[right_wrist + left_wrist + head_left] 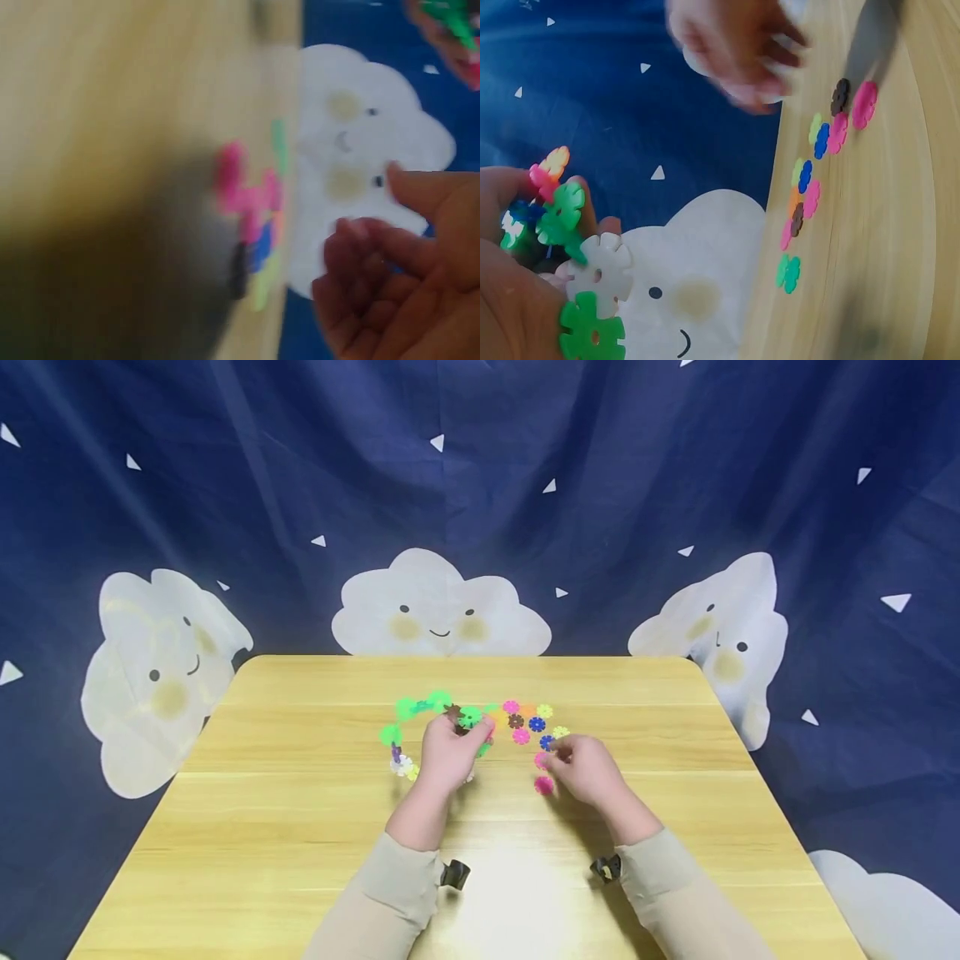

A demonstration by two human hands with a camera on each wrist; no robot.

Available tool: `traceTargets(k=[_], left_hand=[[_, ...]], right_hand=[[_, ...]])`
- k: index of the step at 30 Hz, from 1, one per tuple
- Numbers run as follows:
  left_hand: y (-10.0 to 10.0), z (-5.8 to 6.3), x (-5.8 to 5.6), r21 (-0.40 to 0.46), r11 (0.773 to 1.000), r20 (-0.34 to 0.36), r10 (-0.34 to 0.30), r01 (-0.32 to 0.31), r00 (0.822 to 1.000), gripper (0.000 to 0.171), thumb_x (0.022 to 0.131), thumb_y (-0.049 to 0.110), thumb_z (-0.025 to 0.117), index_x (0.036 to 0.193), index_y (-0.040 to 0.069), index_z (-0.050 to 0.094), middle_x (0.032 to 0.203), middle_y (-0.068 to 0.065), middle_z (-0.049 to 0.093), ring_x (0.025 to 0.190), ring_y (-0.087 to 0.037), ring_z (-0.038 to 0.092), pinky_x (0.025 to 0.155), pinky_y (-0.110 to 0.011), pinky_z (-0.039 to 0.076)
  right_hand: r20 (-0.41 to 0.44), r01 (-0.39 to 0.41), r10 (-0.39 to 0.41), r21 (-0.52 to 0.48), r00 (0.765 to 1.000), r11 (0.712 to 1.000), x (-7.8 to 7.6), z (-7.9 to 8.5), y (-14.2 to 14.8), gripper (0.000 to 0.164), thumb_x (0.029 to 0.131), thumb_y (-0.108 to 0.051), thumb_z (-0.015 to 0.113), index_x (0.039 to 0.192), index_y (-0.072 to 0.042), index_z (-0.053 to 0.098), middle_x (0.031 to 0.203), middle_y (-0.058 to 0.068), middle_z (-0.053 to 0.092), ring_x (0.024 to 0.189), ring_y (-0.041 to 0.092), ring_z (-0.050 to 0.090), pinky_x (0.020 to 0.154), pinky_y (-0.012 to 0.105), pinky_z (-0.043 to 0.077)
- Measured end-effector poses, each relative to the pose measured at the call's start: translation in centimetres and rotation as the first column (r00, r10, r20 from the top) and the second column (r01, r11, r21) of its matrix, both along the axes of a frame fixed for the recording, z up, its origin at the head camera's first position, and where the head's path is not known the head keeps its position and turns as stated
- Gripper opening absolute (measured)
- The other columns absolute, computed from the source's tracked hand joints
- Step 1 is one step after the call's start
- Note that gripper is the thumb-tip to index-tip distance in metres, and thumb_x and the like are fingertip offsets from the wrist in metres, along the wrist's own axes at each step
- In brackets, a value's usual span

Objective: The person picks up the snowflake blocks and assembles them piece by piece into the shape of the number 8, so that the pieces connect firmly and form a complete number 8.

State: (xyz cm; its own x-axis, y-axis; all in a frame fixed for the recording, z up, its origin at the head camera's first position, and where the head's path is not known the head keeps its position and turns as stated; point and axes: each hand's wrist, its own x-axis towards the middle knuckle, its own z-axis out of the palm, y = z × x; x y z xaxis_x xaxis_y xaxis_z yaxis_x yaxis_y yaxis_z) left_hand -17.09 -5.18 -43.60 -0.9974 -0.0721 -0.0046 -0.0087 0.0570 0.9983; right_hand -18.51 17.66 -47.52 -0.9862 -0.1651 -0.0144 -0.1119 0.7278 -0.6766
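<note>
My left hand (pixel 448 758) grips a linked chain of slotted plastic snowflake discs (pixel 390 735), held above the table. The chain loops out to the left in green, purple, white and yellow. Close up in the left wrist view, a white disc (pixel 598 271) and a green disc (pixel 592 330) hang joined below the fingers, with orange, pink and blue ones nearer the palm. My right hand (pixel 590 771) hovers at the loose discs, near a pink disc (pixel 543 786). In the right wrist view its thumb stands apart from loosely bent fingers (pixel 360 262), with nothing visible between them.
Loose snowflake discs in pink, blue, brown, yellow, orange and green lie in a cluster on the wooden table (pixel 300 827), among them a blue disc (pixel 537 724). Behind the table's far edge hangs a dark blue curtain (pixel 495 518) printed with clouds.
</note>
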Motion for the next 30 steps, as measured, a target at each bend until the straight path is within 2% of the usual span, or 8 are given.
traceTargets(k=[3, 6, 10, 14, 19, 23, 27, 30], left_hand=[[0.0, 0.1, 0.0, 0.041, 0.998, -0.017, 0.043, -0.043, 0.999, 0.031, 0.098, 0.014, 0.075, 0.072, 0.014, 0.059, 0.060, 0.005, 0.049, 0.050, -0.009, 0.039, 0.049, -0.022, 0.039], [0.2, 0.0, -0.1, 0.064, 0.996, -0.013, 0.058, -0.057, 0.998, 0.027, 0.098, 0.013, 0.075, 0.075, 0.012, 0.061, 0.064, 0.004, 0.053, 0.055, -0.009, 0.041, 0.052, -0.022, 0.041], [0.4, -0.1, -0.2, 0.099, 0.993, -0.006, 0.064, -0.063, 0.998, 0.027, 0.098, 0.011, 0.075, 0.077, 0.012, 0.059, 0.070, 0.002, 0.055, 0.061, -0.010, 0.047, 0.058, -0.023, 0.046], [0.5, -0.1, -0.1, 0.124, 0.991, -0.019, 0.054, -0.052, 0.998, 0.025, 0.098, 0.009, 0.074, 0.078, 0.011, 0.059, 0.074, 0.002, 0.058, 0.067, -0.011, 0.051, 0.063, -0.023, 0.049], [0.5, -0.3, 0.0, 0.143, 0.989, -0.033, 0.045, -0.039, 0.998, 0.019, 0.098, 0.008, 0.074, 0.082, 0.009, 0.063, 0.077, 0.001, 0.059, 0.072, -0.013, 0.053, 0.068, -0.024, 0.051], [0.5, -0.3, 0.2, 0.156, 0.987, -0.027, 0.032, -0.028, 0.999, 0.025, 0.098, 0.008, 0.073, 0.077, 0.011, 0.060, 0.075, 0.002, 0.057, 0.072, -0.013, 0.052, 0.069, -0.024, 0.050], [0.5, -0.2, 0.4, 0.158, 0.987, -0.020, 0.031, -0.027, 0.999, 0.033, 0.097, 0.009, 0.074, 0.072, 0.015, 0.054, 0.070, 0.003, 0.052, 0.068, -0.011, 0.048, 0.066, -0.023, 0.048], [0.6, -0.2, 0.5, 0.155, 0.988, -0.017, 0.022, -0.019, 1.000, 0.036, 0.098, 0.009, 0.074, 0.070, 0.016, 0.052, 0.067, 0.005, 0.051, 0.064, -0.010, 0.046, 0.062, -0.022, 0.046]], right_hand=[[0.081, -0.035, 0.019, 0.209, 0.997, 0.977, 0.0, -1.3, 0.1, 0.026, 0.095, -0.029, 0.080, 0.079, -0.010, 0.072, 0.072, 0.000, 0.064, 0.065, 0.018, 0.056, 0.062, 0.035, 0.049], [0.093, -0.051, 0.022, 0.322, 0.995, 0.945, 0.2, -2.1, -0.2, 0.028, 0.091, -0.035, 0.084, 0.076, -0.016, 0.071, 0.073, -0.003, 0.065, 0.065, 0.017, 0.058, 0.061, 0.037, 0.050], [0.067, -0.049, 0.024, 0.403, 0.997, 0.914, 0.5, -2.6, -0.8, 0.024, 0.090, -0.036, 0.085, 0.079, -0.016, 0.075, 0.080, -0.003, 0.070, 0.068, 0.017, 0.060, 0.063, 0.040, 0.054], [0.060, -0.057, 0.036, 0.410, 0.998, 0.910, 0.7, -2.7, -1.2, 0.020, 0.090, -0.031, 0.085, 0.082, -0.015, 0.076, 0.084, -0.001, 0.071, 0.072, 0.019, 0.063, 0.068, 0.043, 0.057], [0.083, -0.087, 0.064, 0.319, 0.994, 0.944, 1.1, -2.9, -1.0, 0.021, 0.087, -0.025, 0.088, 0.085, -0.012, 0.070, 0.083, -0.001, 0.066, 0.075, 0.019, 0.062, 0.075, 0.042, 0.057], [0.078, -0.092, 0.080, 0.152, 0.994, 0.984, 1.1, -2.3, -0.2, 0.020, 0.089, -0.012, 0.085, 0.082, -0.012, 0.066, 0.078, -0.002, 0.063, 0.073, 0.017, 0.059, 0.072, 0.038, 0.054], [-0.018, -0.054, 0.054, -0.050, 0.998, 0.997, 0.6, -0.6, 0.4, 0.009, 0.091, 0.001, 0.078, 0.089, -0.005, 0.072, 0.082, 0.002, 0.068, 0.075, 0.019, 0.063, 0.070, 0.030, 0.056], [-0.131, -0.054, 0.026, -0.217, 0.991, 0.975, 0.3, 1.1, 0.4, 0.008, 0.092, 0.006, 0.075, 0.100, 0.003, 0.075, 0.089, 0.010, 0.074, 0.077, 0.028, 0.068, 0.068, 0.025, 0.058]])
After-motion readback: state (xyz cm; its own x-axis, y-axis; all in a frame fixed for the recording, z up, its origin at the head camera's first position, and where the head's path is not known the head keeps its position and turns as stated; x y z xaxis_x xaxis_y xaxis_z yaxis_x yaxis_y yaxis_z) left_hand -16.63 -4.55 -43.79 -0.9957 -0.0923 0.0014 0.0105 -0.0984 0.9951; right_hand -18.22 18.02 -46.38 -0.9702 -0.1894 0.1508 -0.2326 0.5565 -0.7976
